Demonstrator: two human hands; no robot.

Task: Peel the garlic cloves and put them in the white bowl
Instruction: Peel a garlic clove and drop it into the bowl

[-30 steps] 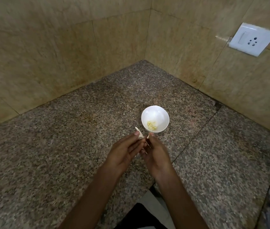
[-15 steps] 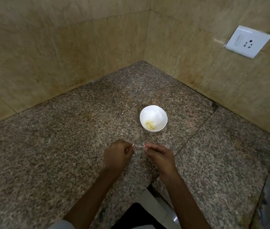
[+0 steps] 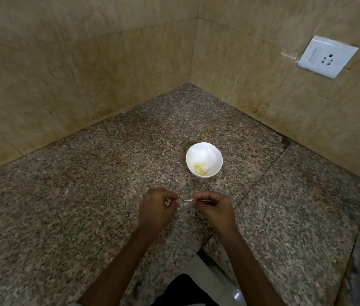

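Two sets of my fingers curl near the white bowl point(image 3: 210, 153): my left hand point(image 3: 157, 209) grips the garlic clove point(image 3: 168, 202), my right hand point(image 3: 215, 210) pinches its skin point(image 3: 186, 201).

speckled polished granite counter point(image 3: 86, 206), glossy white bowl point(image 3: 212, 151), smooth beige stone-look wall tiles point(image 3: 64, 74)

Granite counter point(image 3: 86, 195): white bowl point(image 3: 213, 153) on it.

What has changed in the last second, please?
Both hands drew back from the white bowl toward the person; the left hand grips a garlic clove, the right hand pinches a strip of skin stretched between them. The bowl and its peeled garlic stayed put.
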